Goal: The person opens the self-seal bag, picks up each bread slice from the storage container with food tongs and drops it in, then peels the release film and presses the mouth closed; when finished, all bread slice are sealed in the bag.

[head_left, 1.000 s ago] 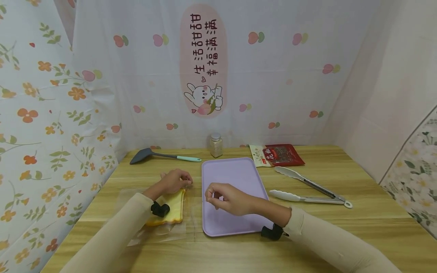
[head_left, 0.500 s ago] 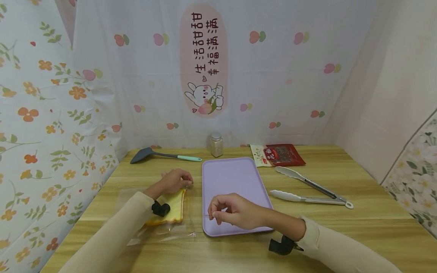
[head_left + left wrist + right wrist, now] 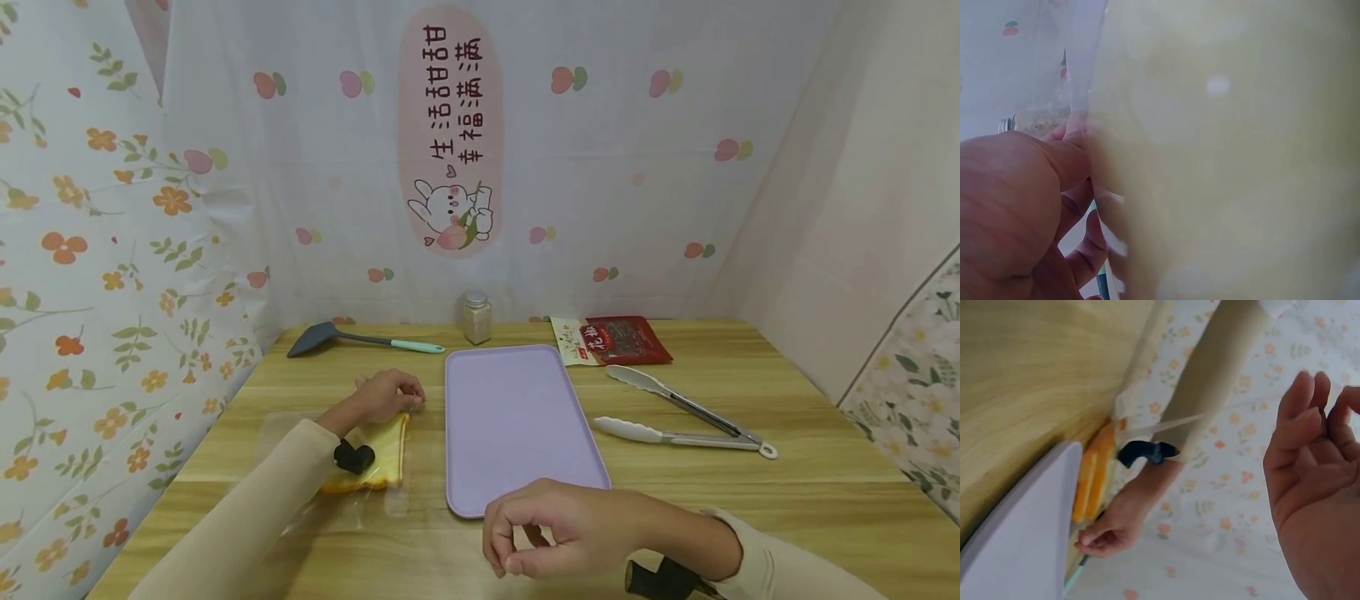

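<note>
A yellow bread-slice-shaped thing (image 3: 387,454) with an orange-brown rim lies flat on the left, within a clear plastic bag (image 3: 300,517). My left hand (image 3: 384,396) pinches the bag near its far right corner; in the left wrist view the thumb and fingers meet at the edge of the plastic, and a pale yellow surface fills the right side. Just off the tray's near edge, my right hand (image 3: 558,529) is raised with thumb and fingertips together. A thin clear strip (image 3: 1166,425) stretches from the bag towards those fingertips in the right wrist view.
Between the hands lies a lilac tray (image 3: 517,417). Behind are a turner (image 3: 360,338) with a mint handle, a glass jar (image 3: 477,321) and a red spice packet (image 3: 622,340). White-tipped tongs (image 3: 690,417) lie spread on the right. Printed cloth surrounds the table.
My right hand has drawn back towards me and right, from over the tray to beyond its near edge, fingertips still together. My left hand has stayed at the bag.
</note>
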Available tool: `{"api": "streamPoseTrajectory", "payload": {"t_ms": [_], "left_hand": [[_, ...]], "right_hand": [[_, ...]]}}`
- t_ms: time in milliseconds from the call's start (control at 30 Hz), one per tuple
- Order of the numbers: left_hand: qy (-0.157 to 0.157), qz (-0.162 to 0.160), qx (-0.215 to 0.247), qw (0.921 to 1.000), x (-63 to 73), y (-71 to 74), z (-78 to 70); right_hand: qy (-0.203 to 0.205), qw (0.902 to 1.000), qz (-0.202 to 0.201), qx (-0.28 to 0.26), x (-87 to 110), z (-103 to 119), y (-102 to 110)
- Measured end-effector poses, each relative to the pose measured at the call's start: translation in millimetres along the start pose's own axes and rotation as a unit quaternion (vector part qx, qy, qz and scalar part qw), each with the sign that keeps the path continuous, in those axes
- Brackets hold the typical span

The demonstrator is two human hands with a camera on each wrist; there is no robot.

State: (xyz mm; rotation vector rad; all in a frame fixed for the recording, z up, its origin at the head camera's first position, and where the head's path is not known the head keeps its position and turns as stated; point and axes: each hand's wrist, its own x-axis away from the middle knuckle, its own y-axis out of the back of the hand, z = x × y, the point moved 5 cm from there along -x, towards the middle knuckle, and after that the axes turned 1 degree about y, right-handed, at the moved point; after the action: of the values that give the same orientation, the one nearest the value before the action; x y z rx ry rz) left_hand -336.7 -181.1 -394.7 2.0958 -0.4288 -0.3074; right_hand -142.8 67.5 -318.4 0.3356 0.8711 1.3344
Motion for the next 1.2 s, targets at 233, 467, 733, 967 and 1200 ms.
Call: {"api": "streamPoseTrajectory", "payload": {"t_ms": [233, 467, 733, 967, 1200], "left_hand": [[0.006, 0.001, -0.013, 0.9999, -0.8, -0.6, -0.7], [0.011, 0.005, -0.018, 0.9998, -2.5, -2.6, -0.1], [0.020, 0.006, -0.022, 0.9996, -2.7, -2.5, -1.1], [0.013, 0.003, -0.026, 0.9996, -1.9, -1.8, -2.8], [0.013, 0.004, -0.031, 0.9994, -2.2, -1.9, -2.3]], "right_hand": [[0.033, 0.9963, 0.056, -0.056, 14.9, 27, 4], [0.048, 0.9918, 0.035, -0.113, 42.4, 41, 40], [0.073, 0.9903, 0.001, -0.118, 88.1, 51, 89], [-0.097, 0.9784, -0.126, -0.133, 139.9, 5, 122], [-0.385, 0.8684, -0.300, -0.087, 177.5, -58, 139]]}}
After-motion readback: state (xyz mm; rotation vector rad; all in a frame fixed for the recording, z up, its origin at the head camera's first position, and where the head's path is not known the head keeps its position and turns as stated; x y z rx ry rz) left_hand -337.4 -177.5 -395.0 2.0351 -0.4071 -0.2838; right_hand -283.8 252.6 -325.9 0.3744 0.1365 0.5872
